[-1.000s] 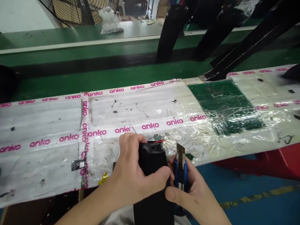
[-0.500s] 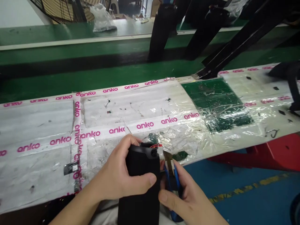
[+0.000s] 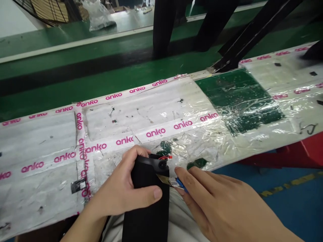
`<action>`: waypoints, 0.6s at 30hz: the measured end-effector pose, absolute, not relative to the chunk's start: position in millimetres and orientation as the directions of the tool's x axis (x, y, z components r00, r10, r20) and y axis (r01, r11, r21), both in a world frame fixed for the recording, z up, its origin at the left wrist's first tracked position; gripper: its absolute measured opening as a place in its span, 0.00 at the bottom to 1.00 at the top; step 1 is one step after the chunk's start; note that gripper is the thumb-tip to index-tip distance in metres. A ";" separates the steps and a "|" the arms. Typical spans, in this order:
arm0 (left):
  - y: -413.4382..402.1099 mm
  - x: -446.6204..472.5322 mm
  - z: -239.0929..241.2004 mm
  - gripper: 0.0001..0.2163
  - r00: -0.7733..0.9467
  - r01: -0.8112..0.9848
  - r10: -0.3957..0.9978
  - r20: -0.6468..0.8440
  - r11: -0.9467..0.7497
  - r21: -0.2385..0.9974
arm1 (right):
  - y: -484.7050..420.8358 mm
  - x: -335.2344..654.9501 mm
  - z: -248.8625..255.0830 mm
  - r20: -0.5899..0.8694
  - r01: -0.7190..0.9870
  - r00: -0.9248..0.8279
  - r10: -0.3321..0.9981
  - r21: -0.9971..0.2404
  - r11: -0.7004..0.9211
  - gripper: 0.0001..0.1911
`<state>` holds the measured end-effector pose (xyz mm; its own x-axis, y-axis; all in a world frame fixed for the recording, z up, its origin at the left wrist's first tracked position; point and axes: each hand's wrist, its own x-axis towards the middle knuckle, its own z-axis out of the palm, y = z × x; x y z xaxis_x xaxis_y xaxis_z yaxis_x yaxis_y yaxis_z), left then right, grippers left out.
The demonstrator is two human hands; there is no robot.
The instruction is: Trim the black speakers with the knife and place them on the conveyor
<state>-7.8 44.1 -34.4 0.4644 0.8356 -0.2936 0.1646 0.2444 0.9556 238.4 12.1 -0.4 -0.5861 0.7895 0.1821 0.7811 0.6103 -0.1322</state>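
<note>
Clearly, left hand [image 3: 124, 191] clasps a matte case [image 3: 146, 220], right hand [image 3: 217, 198] a metal-bladed knife [image 3: 173, 182].

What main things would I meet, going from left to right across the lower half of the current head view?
By their visible middles: small dark piece, left hand, black case, cutter knife, right hand, red object.

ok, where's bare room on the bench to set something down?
Mostly bare, specks aside: the white panel between the vertical anko tape and the green patch; the left panel beyond that tape. Crowded: front centre, where the left hand holds the black case and the right hand the blue cutter.
</note>
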 end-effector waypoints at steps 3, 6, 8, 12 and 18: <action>46.2 -9.3 -34.6 0.24 0.467 0.160 0.833 -0.296 0.250 0.955 | 12.2 241.3 0.0 0.154 0.781 -0.593 0.791 -0.129 0.611 0.19; 47.8 -9.7 -33.4 0.24 0.469 0.145 0.833 -0.292 0.253 0.956 | 13.6 243.7 0.3 0.123 0.777 -0.600 0.790 -0.145 0.613 0.20; 48.2 -9.3 -33.0 0.24 0.474 0.127 0.831 -0.292 0.263 0.956 | 15.1 244.4 0.6 0.127 0.767 -0.610 0.782 -0.152 0.623 0.21; 48.2 -8.8 -34.0 0.24 0.472 0.121 0.832 -0.291 0.266 0.956 | 15.6 244.5 -1.8 0.115 0.760 -0.623 0.774 -0.142 0.634 0.23; 49.1 -9.2 -37.0 0.25 0.470 0.128 0.836 -0.284 0.254 0.959 | 14.8 244.7 -2.6 0.142 0.754 -0.627 0.766 -0.135 0.642 0.25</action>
<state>-9.2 49.1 -37.0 0.4699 0.8358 -0.2840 0.1278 0.2539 0.9588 244.7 14.8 -2.6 -0.6270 0.7660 0.1419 0.7543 0.6424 -0.1351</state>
